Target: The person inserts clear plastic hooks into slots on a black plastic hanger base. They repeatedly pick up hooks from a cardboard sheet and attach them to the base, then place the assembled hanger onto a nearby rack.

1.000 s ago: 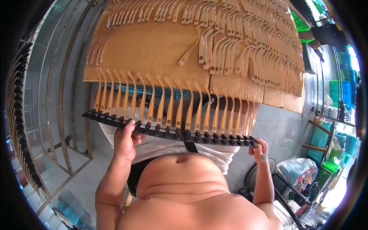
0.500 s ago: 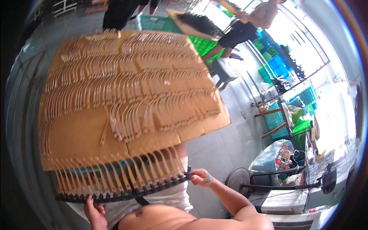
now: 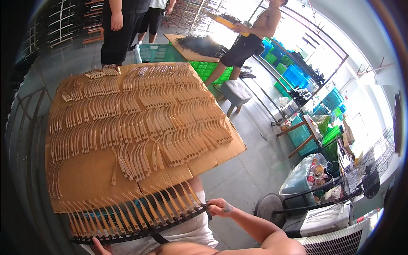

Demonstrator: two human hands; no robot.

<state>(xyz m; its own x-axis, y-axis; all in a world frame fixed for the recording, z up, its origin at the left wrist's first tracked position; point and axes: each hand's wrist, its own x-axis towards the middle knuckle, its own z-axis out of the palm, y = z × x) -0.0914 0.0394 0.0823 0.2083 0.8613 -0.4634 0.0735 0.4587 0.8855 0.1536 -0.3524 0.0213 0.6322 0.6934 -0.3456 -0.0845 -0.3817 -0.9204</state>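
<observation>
Behind cardboard sheet (image 3: 106,178) | stool (image 3: 236,91) | green crates (image 3: 208,68) | fan (image 3: 272,208)

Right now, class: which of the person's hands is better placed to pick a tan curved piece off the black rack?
Probably the right hand: it grips the black rack at its end, beside the nearest tan pieces. The left hand is barely visible at the lower edge.

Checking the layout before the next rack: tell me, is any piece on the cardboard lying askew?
Yes. On the cardboard sheet, one tan curved strip lies alone near the lower middle, apart from the neat rows and pointing straight down. The hands hold the black rack.
</observation>
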